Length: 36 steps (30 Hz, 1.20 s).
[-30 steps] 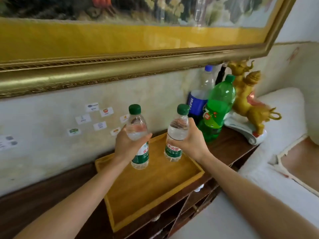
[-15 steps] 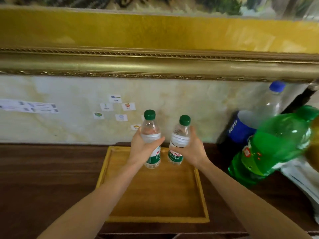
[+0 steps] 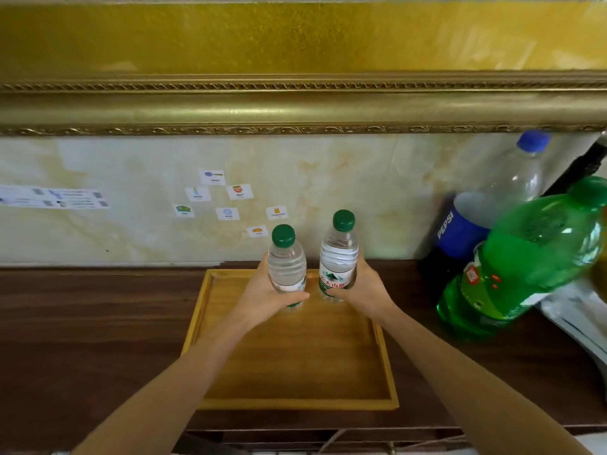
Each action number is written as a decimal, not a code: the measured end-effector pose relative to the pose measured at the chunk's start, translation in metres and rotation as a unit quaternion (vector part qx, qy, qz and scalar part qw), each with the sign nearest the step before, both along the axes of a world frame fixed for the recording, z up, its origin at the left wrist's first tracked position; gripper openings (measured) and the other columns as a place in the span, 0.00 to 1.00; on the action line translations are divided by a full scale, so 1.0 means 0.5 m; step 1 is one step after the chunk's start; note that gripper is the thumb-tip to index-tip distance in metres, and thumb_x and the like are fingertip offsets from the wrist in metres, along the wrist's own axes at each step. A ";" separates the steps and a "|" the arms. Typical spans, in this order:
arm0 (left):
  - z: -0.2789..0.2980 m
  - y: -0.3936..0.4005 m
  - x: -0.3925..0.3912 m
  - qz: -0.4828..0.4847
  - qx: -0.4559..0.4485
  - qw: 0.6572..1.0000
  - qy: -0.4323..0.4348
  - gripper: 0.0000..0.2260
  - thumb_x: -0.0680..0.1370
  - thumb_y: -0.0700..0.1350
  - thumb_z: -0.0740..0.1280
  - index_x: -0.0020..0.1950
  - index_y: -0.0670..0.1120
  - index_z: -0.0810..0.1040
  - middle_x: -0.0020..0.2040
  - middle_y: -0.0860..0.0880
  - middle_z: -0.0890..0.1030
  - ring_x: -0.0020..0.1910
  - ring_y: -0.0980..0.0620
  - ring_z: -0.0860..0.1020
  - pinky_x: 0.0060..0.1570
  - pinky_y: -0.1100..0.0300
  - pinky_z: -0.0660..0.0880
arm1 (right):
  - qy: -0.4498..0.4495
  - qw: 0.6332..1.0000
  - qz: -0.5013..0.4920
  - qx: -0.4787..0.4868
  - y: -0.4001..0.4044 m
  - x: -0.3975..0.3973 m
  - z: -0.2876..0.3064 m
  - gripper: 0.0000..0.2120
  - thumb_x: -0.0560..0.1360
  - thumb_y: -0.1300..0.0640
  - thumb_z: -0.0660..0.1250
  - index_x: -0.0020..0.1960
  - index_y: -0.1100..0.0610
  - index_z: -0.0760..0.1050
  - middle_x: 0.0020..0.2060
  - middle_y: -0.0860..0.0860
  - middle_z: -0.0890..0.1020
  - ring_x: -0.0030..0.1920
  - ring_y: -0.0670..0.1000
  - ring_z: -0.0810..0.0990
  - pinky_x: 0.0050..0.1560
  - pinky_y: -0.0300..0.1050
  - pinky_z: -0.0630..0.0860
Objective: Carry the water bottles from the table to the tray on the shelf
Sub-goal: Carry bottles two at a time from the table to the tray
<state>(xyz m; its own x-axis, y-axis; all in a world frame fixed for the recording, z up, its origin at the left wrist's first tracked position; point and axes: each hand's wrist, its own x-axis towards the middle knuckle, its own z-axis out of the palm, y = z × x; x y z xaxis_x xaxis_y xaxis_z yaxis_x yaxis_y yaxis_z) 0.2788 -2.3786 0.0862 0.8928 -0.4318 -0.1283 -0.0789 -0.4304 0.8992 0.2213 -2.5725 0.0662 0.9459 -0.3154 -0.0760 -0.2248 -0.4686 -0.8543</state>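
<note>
Since a moment earlier both bottles had sunk toward the tray's (image 3: 197, 318) far edge. The left hand (image 3: 262, 295) was wrapped round the left bottle (image 3: 286, 267), the right hand (image 3: 363, 290) round the right bottle (image 3: 338, 257), both upright, side by side. It looked like the setting-down step; next, bases flat, then fingers released.
</note>
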 end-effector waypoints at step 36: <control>-0.043 -0.038 0.036 -0.113 0.061 0.986 -0.102 0.38 0.70 0.44 0.77 0.75 0.50 0.61 0.70 0.53 0.72 0.68 0.57 0.70 0.62 0.66 0.64 | 0.077 0.995 -0.014 -0.056 -0.005 -0.015 0.005 0.38 0.69 0.56 0.76 0.73 0.51 0.61 0.65 0.49 0.77 0.64 0.51 0.76 0.62 0.44 0.72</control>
<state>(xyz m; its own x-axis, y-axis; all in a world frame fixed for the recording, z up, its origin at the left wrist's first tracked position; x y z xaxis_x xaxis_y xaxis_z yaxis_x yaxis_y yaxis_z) 0.2970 -2.3975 0.0646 0.7877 -0.6158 -0.0194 -0.3595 -0.4850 0.7972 0.2137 -2.5748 0.0686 0.9166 -0.3560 -0.1819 -0.3630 -0.5502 -0.7520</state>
